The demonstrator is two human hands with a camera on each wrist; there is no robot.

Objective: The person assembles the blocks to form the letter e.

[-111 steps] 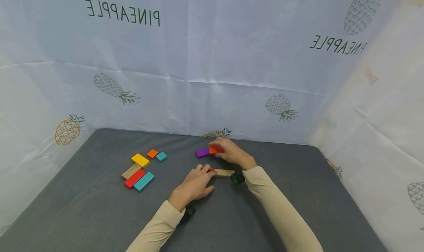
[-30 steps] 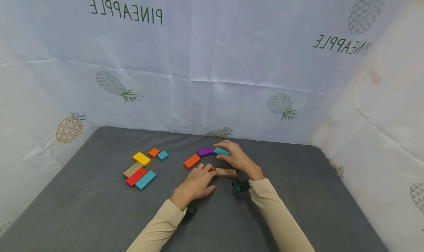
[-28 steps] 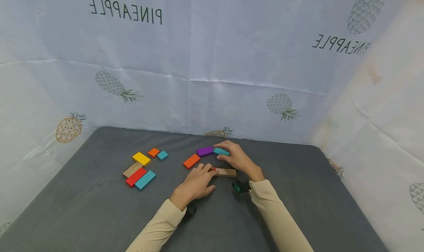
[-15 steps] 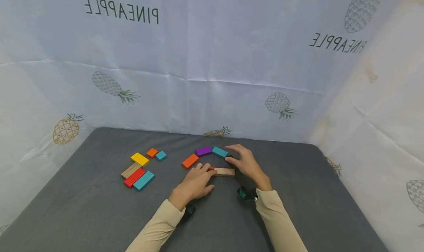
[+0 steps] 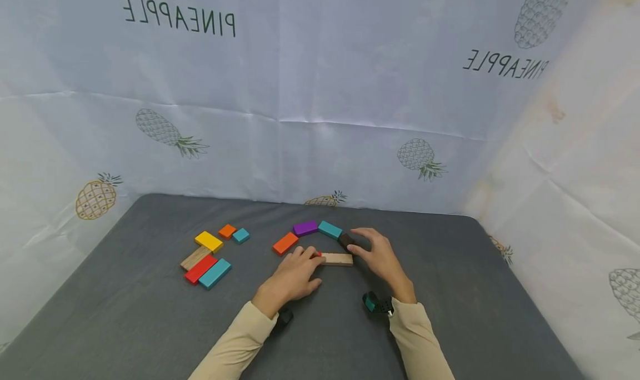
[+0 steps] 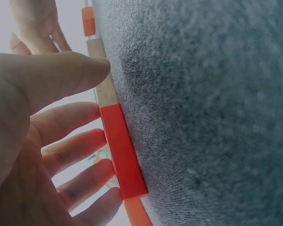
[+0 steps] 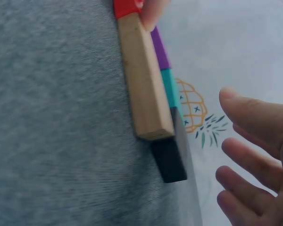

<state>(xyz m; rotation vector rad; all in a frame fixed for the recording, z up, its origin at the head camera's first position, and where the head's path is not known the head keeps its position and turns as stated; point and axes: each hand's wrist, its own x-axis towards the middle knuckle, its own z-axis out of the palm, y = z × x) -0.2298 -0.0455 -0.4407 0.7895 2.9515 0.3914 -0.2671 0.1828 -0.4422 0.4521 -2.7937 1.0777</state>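
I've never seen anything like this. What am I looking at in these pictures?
There is no machine: a person works bare-handed at a table covered in dark grey cloth. The wide picture is taken from the person's head, the two close-ups from the wrists. Mid-table, an orange block, a purple block, a teal block and a dark block, all rectangular, form an arc behind a plain wooden block, which meets a red block end to end. Six more blocks lie to the left. The left hand touches the red block; the right hand is open beside the dark block. Neither seems to grip anything.
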